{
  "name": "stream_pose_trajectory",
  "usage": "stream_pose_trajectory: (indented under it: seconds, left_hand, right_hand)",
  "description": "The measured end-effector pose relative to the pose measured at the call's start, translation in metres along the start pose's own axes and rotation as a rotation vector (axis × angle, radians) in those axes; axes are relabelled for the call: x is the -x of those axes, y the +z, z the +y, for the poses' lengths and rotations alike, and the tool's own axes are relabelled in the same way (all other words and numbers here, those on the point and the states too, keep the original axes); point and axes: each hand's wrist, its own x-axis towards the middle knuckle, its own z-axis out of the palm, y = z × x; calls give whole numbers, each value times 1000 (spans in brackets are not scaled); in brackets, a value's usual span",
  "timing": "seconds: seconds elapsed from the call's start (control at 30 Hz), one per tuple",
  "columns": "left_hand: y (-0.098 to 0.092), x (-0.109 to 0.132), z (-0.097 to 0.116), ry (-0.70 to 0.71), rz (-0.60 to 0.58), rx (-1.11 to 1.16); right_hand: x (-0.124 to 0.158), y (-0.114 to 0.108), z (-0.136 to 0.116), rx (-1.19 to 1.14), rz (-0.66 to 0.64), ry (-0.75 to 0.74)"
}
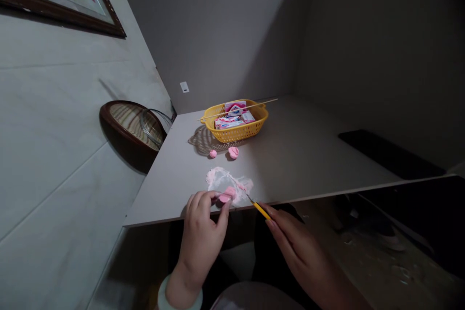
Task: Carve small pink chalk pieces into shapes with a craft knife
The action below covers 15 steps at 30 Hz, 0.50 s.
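My left hand pinches a small pink lump of clay between thumb and fingertips at the near edge of the grey table. My right hand holds a thin yellow-handled tool, its metal tip pointing at the pink lump. Under the lump lies a crinkled clear plastic sheet smeared with pink. Two more pink clay pieces, a small pink ball and a larger shaped piece, rest farther back on the table.
A yellow basket with small pink and white packets stands behind the clay, a thin wooden stick laid across its rim. A dark flat object lies at the right. A round brown tray leans against the left wall.
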Motion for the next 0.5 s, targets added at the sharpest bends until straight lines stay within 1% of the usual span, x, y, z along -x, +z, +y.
stream_pose_trajectory:
  seconds: [0.13, 0.27, 0.33, 0.5]
  left_hand:
    - [4, 1, -1, 15, -6, -11]
    - [7, 2, -3, 41, 69, -8]
    - [7, 2, -3, 62, 98, -2]
    - [7, 4, -4, 85, 115, 3]
  right_hand:
    - [0, 3, 2, 30, 64, -7]
    - [1, 5, 3, 22, 120, 43]
    - [2, 5, 4, 9, 122, 77]
    - [3, 5, 4, -33, 103, 116]
